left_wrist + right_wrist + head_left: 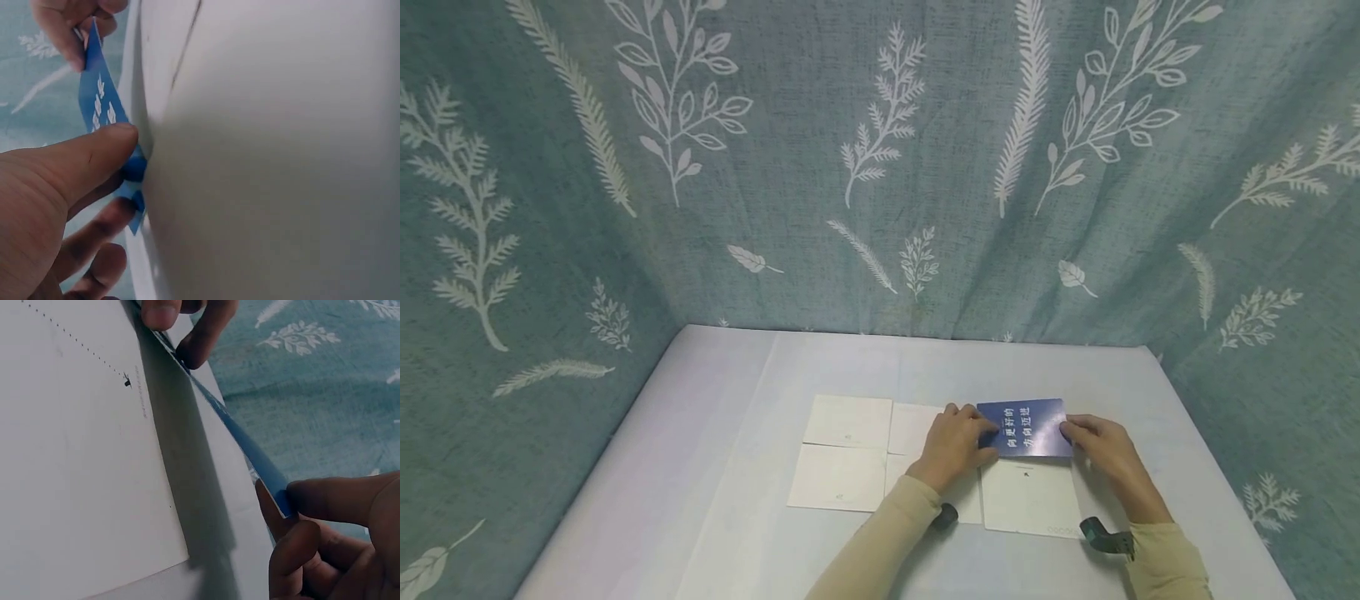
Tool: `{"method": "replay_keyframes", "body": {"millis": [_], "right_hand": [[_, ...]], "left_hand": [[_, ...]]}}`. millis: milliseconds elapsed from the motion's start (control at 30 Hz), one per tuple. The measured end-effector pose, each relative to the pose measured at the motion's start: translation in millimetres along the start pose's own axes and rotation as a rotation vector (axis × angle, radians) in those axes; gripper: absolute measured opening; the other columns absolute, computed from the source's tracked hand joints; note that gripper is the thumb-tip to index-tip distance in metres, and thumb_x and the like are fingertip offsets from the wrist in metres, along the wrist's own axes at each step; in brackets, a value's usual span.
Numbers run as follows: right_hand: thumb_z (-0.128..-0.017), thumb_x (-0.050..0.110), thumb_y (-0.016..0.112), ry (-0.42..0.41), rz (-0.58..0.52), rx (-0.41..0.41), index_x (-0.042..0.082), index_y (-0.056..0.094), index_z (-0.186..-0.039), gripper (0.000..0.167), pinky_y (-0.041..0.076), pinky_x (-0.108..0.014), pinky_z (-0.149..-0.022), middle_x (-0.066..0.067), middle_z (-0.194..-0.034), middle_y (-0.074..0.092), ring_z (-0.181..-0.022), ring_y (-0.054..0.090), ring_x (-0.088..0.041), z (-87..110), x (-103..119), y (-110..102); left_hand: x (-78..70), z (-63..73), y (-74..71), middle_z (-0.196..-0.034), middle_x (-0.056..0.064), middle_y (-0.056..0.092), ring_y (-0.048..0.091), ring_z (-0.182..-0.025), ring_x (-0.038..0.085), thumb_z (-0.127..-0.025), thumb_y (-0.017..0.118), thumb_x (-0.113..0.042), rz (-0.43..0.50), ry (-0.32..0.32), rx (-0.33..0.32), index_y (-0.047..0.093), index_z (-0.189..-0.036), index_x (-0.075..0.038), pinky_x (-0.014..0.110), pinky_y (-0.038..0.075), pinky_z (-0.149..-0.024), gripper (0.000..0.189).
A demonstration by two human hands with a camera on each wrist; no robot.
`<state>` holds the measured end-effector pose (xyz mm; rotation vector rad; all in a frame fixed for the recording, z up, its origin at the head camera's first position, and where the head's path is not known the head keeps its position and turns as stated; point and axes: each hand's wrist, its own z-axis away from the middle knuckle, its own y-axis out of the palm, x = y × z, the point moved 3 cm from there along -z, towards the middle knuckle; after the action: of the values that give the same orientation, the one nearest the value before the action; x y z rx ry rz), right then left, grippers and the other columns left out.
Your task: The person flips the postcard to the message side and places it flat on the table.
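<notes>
A blue card point(1047, 427) with white printed characters is held between both hands, above the top edge of a white card point(1030, 500) at the right of the group. At the card's left end my left hand point(953, 442) pinches it between thumb and fingers. My right hand point(1105, 450) pinches the opposite end. In the left wrist view the blue card point(94, 94) is tilted, with the left thumb point(106, 147) on its printed face. The right wrist view shows the blue card point(250, 447) nearly edge-on, lifted off the surface, with a shadow below.
More white cards lie in two rows on the white table point(737, 400), including a card at back left point(850, 419) and a card at front left point(838, 477). The left forearm partly covers the middle cards. A green leaf-patterned curtain point(805, 167) surrounds the table.
</notes>
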<state>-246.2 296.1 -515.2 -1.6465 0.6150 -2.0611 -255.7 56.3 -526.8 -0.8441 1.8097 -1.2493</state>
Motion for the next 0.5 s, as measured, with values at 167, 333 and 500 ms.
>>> {"method": "replay_keyframes", "body": {"millis": [167, 333, 500], "right_hand": [[-0.102, 0.035, 0.059, 0.013, -0.032, -0.008, -0.009, 0.057, -0.134, 0.055, 0.045, -0.042, -0.085, -0.026, -0.121, 0.062, -0.108, 0.056, -0.034, 4.0, -1, -7], [-0.103, 0.039, 0.058, 0.03, -0.042, -0.04, -0.008, 0.055, -0.137, 0.058, 0.042, -0.04, -0.082, -0.022, -0.12, 0.062, -0.103, 0.053, -0.029, 8.5, -1, -17], [-0.102, 0.043, 0.057, 0.02, -0.023, -0.072, -0.006, 0.055, -0.137, 0.059, 0.042, -0.038, -0.077, -0.019, -0.115, 0.063, -0.1, 0.053, -0.026, 13.7, -1, -25]], "left_hand": [[3.6, 1.3, -4.7, -0.109, -0.004, 0.071, 0.054, -0.084, 0.014, -0.084, 0.081, -0.038, 0.033, -0.004, -0.078, 0.079, -0.112, -0.026, 0.022, 0.04, -0.067, 0.031], [14.3, 2.3, -15.8, -0.103, -0.004, 0.074, 0.057, -0.081, 0.014, -0.088, 0.078, -0.031, 0.143, -0.072, -0.19, 0.079, -0.108, -0.022, 0.023, 0.043, -0.066, 0.022], [26.3, 6.0, -30.3, -0.098, -0.007, 0.074, 0.055, -0.072, 0.007, -0.094, 0.07, -0.026, 0.43, -0.206, -0.212, 0.077, -0.11, -0.018, 0.021, 0.044, -0.06, 0.019]]}}
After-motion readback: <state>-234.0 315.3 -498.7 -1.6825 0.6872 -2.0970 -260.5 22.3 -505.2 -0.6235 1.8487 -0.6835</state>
